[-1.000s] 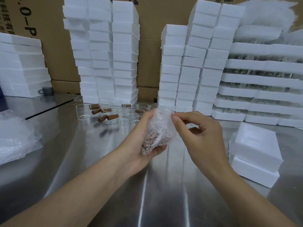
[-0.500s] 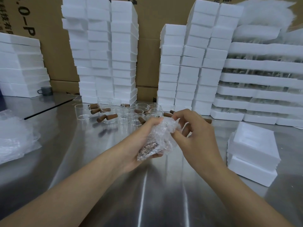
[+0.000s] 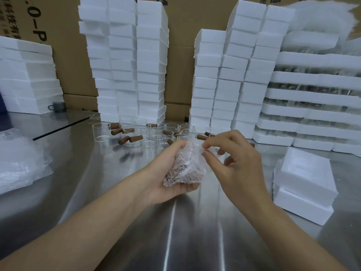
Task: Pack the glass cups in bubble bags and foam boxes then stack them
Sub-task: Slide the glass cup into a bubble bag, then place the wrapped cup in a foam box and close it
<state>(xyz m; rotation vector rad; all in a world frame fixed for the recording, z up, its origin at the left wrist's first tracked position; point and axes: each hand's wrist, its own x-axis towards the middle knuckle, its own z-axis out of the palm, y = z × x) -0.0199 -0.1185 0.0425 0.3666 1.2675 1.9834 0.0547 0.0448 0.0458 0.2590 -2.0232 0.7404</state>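
Bubble bag point(image 3: 188, 163): clear, crumpled, gripped in your left hand point(image 3: 158, 173), its mouth pinched by the fingers point(image 3: 210, 141) of your right hand point(image 3: 238, 163); something brown shows dimly through it. Just beyond the bag: clear glass cups point(image 3: 148, 133) with brown handles, upright, clustered. Right of the bag: two white foam boxes point(image 3: 304, 178), stacked askew. Behind the bag: tall stacks of foam boxes point(image 3: 132, 61). Well left of the bag: spare bubble bags point(image 3: 19, 163), heaped.

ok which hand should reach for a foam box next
Probably right: the foam boxes lie on its side, and the right hand only pinches the bubble bag, which the left hand cradles.
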